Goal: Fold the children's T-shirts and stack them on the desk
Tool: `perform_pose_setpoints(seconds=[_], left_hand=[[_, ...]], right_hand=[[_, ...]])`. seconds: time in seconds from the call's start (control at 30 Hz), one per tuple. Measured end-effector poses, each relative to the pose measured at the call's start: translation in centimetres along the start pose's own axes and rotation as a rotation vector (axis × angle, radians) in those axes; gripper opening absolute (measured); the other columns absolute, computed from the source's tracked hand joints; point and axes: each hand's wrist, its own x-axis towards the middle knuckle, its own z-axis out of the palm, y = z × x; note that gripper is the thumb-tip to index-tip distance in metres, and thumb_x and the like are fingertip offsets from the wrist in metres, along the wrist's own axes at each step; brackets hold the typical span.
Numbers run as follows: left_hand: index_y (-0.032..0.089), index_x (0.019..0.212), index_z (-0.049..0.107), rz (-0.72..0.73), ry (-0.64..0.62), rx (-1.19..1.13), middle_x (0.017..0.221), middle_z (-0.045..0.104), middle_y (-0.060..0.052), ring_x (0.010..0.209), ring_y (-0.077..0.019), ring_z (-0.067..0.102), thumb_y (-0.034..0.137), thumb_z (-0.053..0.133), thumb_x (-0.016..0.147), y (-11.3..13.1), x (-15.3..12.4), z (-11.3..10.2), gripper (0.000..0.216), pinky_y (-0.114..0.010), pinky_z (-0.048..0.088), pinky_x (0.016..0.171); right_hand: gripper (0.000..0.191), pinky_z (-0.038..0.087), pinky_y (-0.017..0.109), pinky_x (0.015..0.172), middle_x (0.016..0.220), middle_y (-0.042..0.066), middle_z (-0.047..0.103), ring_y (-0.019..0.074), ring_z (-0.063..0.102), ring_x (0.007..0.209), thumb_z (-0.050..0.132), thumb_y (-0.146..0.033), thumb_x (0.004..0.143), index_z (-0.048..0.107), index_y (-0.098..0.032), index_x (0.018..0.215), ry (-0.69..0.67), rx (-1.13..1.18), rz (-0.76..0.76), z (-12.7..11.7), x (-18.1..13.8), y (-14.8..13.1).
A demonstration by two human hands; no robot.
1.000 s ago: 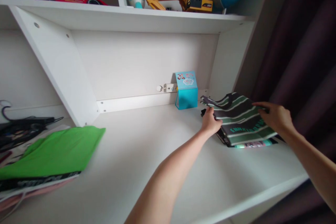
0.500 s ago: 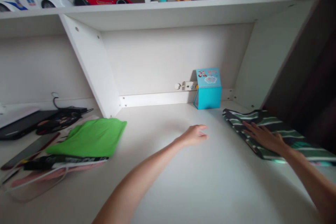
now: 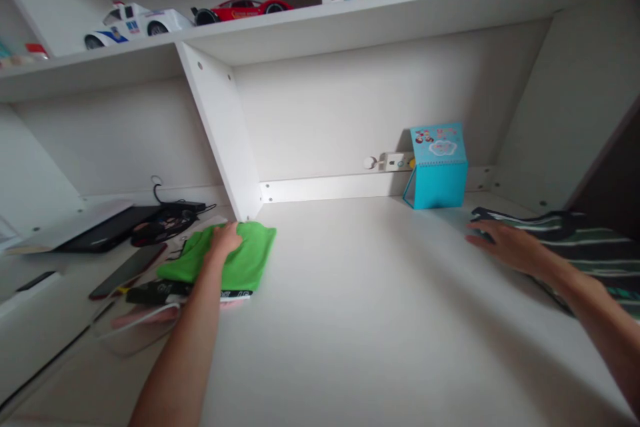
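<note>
My left hand [image 3: 225,240] rests on the far part of a folded green garment [image 3: 250,257], fingers curled down at its edge and partly hidden. Under the green cloth a black band with white letters [image 3: 235,294] and a bit of pink cloth [image 3: 145,315] stick out. To the right, my right hand [image 3: 507,247] is at the left edge of a folded dark green, black and white striped garment [image 3: 595,247]. Its fingers are apart and point left, past the edge. Part of the striped garment lies behind the hand and forearm.
A blue desk calendar [image 3: 440,183] stands at the back beside a wall socket [image 3: 397,161]. Left of the green garment are a phone [image 3: 127,271], a black laptop [image 3: 107,230] and tangled cables [image 3: 163,227]. Toy vehicles, such as a red car [image 3: 245,10], line the shelf above.
My left hand has moved left from the bare desk middle onto the green garment. My right hand has slid to the striped garment's left edge. The view has turned left.
</note>
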Motion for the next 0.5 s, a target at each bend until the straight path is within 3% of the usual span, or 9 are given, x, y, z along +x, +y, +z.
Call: perform_pose_setpoints(seconds=[0.17,0.27,0.37,0.5], left_hand=[[0.014,0.118,0.054,0.006,0.008,0.029,0.115,0.060,-0.013,0.110,-0.0270,0.050,0.010,0.045,0.074,-0.1,1.0,1.4,0.045,-0.035,0.032,0.093],[0.014,0.113,0.059,0.003,0.033,0.041,0.108,0.062,-0.014,0.109,-0.0279,0.050,0.010,0.047,0.073,-0.2,1.2,1.0,0.042,-0.034,0.033,0.092],[0.014,0.107,0.063,-0.032,0.058,-0.002,0.106,0.062,-0.013,0.101,-0.0290,0.054,0.013,0.050,0.074,-0.4,1.1,0.3,0.036,-0.033,0.039,0.083],[0.010,0.095,0.066,-0.050,0.068,-0.053,0.094,0.066,-0.012,0.088,-0.0284,0.058,0.020,0.053,0.077,-0.4,0.5,-0.8,0.024,-0.035,0.042,0.072]], right_hand=[[0.033,0.039,0.042,0.091,0.117,0.013,0.057,0.0263,0.053,0.107,0.045,-0.034,0.085,0.058,-0.017,0.110,-0.166,0.026,-0.288,2.2,-0.4,-11.6],[0.030,0.037,0.047,0.092,0.121,0.013,0.054,0.0275,0.050,0.111,0.047,-0.030,0.084,0.060,-0.020,0.108,-0.254,0.044,-0.366,3.0,-2.1,-16.1],[0.029,0.036,0.048,0.093,0.120,0.012,0.055,0.0262,0.051,0.110,0.045,-0.025,0.084,0.061,-0.022,0.108,-0.280,0.086,-0.378,3.6,-3.4,-17.2],[0.031,0.038,0.042,0.094,0.115,0.010,0.058,0.0237,0.052,0.108,0.043,-0.027,0.085,0.060,-0.020,0.110,-0.272,0.139,-0.363,3.9,-3.8,-16.1]])
